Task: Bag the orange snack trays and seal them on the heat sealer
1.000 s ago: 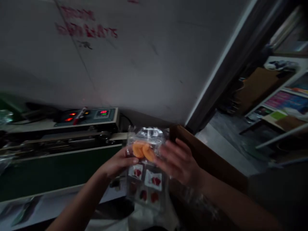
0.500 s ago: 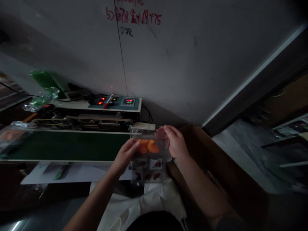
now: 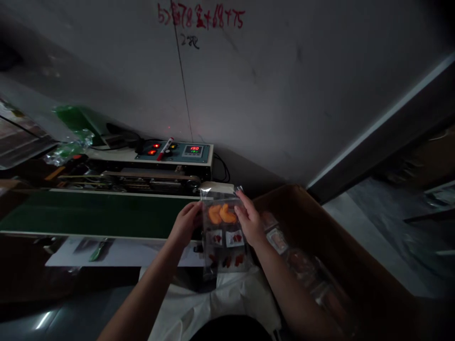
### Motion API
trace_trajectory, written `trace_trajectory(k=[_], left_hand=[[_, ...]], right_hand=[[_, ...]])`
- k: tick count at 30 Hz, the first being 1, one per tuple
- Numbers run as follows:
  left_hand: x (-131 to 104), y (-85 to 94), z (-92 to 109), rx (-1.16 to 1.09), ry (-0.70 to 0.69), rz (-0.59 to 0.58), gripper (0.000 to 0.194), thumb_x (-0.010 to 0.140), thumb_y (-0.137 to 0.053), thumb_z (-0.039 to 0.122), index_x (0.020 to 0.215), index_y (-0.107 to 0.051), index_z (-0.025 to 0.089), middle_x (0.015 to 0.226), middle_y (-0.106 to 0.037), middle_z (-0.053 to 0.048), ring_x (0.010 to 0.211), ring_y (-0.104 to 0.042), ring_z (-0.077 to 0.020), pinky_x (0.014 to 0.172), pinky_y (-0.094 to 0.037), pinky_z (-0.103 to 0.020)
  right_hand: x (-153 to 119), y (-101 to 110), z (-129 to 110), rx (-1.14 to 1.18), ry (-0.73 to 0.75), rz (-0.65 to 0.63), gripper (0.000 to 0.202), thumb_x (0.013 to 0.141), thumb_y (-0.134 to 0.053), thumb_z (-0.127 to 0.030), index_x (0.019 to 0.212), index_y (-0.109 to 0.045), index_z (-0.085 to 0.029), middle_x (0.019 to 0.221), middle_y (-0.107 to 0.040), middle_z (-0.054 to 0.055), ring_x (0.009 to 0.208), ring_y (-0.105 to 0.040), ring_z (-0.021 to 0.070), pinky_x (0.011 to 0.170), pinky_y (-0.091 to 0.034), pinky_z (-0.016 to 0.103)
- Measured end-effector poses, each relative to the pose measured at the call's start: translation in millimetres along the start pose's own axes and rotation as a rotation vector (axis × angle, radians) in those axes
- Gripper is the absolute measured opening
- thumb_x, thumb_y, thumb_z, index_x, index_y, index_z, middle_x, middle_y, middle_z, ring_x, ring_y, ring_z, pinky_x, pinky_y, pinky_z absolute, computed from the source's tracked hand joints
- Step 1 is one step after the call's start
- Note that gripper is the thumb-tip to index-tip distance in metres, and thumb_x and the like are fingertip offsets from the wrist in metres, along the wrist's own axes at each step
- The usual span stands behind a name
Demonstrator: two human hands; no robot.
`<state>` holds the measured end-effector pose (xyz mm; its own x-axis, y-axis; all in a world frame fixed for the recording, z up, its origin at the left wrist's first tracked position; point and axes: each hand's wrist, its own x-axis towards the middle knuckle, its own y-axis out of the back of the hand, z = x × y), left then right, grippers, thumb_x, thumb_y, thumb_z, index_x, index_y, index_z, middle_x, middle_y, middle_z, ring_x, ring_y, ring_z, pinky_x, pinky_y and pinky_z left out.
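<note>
A clear plastic pack (image 3: 229, 240) hangs upright between my hands, over my lap. Inside it are orange curved pieces (image 3: 221, 214) at the top, small white sachets (image 3: 234, 238) in the middle and dark red-brown pieces lower down. My left hand (image 3: 186, 221) is closed at the pack's left edge, its fingertips partly hidden behind the film. With thumb and fingers, my right hand (image 3: 250, 219) grips the upper right side of the pack.
Left of the pack runs a green conveyor belt (image 3: 106, 215), with a sealing machine (image 3: 194, 158) behind it. A marker (image 3: 165, 148) lies on its lit panel. To the right, a cardboard box (image 3: 284, 199) holds several clear packs (image 3: 302, 263). White paper (image 3: 138, 255) lies below the belt.
The pack now faces me more squarely, showing more sachets. My left thumb has moved off its front to the edge, and my right thumb has come over the front. Packs in the box have come into view.
</note>
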<state>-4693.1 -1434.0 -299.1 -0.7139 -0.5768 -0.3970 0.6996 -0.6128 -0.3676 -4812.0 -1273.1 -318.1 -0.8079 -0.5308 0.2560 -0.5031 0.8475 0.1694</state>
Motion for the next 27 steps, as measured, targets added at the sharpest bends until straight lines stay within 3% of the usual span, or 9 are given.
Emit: trace_trajectory(k=[6, 14, 20, 27], left_hand=[[25.0, 0.9, 9.7, 0.062, -0.011, 0.074, 0.048, 0.044, -0.089, 0.045, 0.072, -0.065, 0.013, 0.066, -0.063, -0.001, 0.060, -0.059, -0.0115, 0.058, -0.047, -0.021], [56.0, -3.0, 12.1, 0.077, 0.069, 0.165, 0.042, 0.042, -0.084, 0.038, 0.067, -0.062, 0.013, 0.057, -0.056, 0.001, 0.045, -0.047, -0.0079, 0.040, -0.031, -0.019], [64.1, 12.0, 21.6, 0.113, 0.037, 0.219, 0.041, 0.039, -0.081, 0.038, 0.067, -0.064, 0.013, 0.055, -0.055, 0.002, 0.042, -0.044, -0.0078, 0.038, -0.026, -0.019], [64.0, 37.1, 32.8, 0.159, 0.002, 0.279, 0.040, 0.042, -0.078, 0.040, 0.068, -0.065, 0.013, 0.051, -0.054, 0.003, 0.041, -0.043, -0.0087, 0.038, -0.024, -0.021]], right_hand=[[3.7, -8.5, 18.3, -0.097, 0.022, 0.046, 0.053, 0.090, -0.051, -0.041, 0.139, -0.050, -0.020, 0.143, -0.052, 0.012, 0.134, -0.047, 0.0221, 0.112, -0.040, 0.042], [12.4, -28.8, 21.5, -0.224, -0.049, 0.288, 0.047, 0.084, -0.054, -0.041, 0.123, -0.060, -0.016, 0.116, -0.061, 0.015, 0.105, -0.058, 0.0250, 0.094, -0.048, 0.043], [17.7, -53.2, 16.2, -0.180, -0.070, 0.297, 0.028, 0.083, -0.055, -0.035, 0.107, -0.060, -0.019, 0.108, -0.060, 0.011, 0.097, -0.055, 0.0228, 0.086, -0.048, 0.038], [21.7, -86.8, 17.9, -0.141, -0.036, 0.308, 0.024, 0.084, -0.055, -0.029, 0.105, -0.060, -0.021, 0.108, -0.057, 0.011, 0.098, -0.053, 0.0226, 0.090, -0.047, 0.039]])
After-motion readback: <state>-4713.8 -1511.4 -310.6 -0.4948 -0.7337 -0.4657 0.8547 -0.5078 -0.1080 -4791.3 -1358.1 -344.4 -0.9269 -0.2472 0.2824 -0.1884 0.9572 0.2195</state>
